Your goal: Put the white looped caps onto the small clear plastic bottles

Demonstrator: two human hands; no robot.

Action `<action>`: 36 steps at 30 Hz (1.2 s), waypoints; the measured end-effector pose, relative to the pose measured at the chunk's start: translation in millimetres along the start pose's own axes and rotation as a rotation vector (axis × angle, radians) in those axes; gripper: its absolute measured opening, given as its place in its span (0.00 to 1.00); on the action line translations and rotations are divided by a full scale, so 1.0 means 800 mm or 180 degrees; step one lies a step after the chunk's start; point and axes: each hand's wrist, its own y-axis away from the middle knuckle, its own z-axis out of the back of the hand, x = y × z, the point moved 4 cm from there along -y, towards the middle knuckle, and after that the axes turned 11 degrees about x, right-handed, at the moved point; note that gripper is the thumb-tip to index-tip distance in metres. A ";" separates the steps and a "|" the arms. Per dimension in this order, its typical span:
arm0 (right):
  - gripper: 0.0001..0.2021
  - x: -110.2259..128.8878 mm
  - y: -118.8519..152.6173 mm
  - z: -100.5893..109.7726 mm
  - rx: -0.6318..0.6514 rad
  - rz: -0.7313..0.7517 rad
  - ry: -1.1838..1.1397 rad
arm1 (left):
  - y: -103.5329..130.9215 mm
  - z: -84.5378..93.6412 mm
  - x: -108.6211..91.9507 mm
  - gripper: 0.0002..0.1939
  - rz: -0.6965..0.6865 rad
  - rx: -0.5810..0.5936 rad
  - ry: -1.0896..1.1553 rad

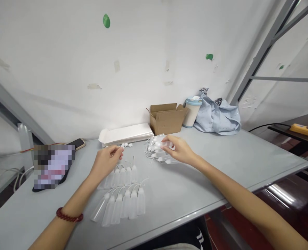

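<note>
Your right hand [178, 149] pinches a small bottle [166, 143] just before the cardboard box [167, 118], above the loose pile; your left hand [107, 160] nips a small cap [120, 148], left of the box; filled rows [124, 199] lie nearer you.

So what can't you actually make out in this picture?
- The item on the dark pouch at the left of the head view: blurred out.
- What the left hand pinches: too small, covered by fingertips.
- The inside of the cardboard box: hidden by its front wall.
- The bottle in the right hand: partly covered by fingers; whether it is capped is unclear.
- The yellow device: cut by the right edge.
</note>
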 end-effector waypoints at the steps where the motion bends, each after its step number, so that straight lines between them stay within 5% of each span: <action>1: 0.06 -0.001 -0.001 -0.004 0.0131 0.0072 0.0144 | -0.002 0.005 0.005 0.17 0.0013 -0.0097 -0.0198; 6: 0.05 0.002 -0.001 -0.022 0.0578 0.0367 0.0655 | -0.014 0.014 0.027 0.17 -0.0195 -0.0088 -0.0980; 13: 0.05 0.005 0.000 -0.028 0.0636 0.0544 0.0789 | -0.019 0.003 0.033 0.19 -0.0714 0.0059 -0.1165; 18: 0.04 0.046 0.012 -0.032 0.0480 0.1068 0.0349 | -0.020 -0.023 0.009 0.21 -0.0997 0.0404 -0.1055; 24: 0.12 0.112 0.042 -0.069 0.1388 0.1759 0.0273 | -0.041 -0.051 0.016 0.23 -0.1045 0.0686 -0.1427; 36: 0.13 0.123 0.056 -0.086 0.1853 0.1846 0.0375 | -0.053 -0.061 0.032 0.22 -0.1081 0.0918 -0.1616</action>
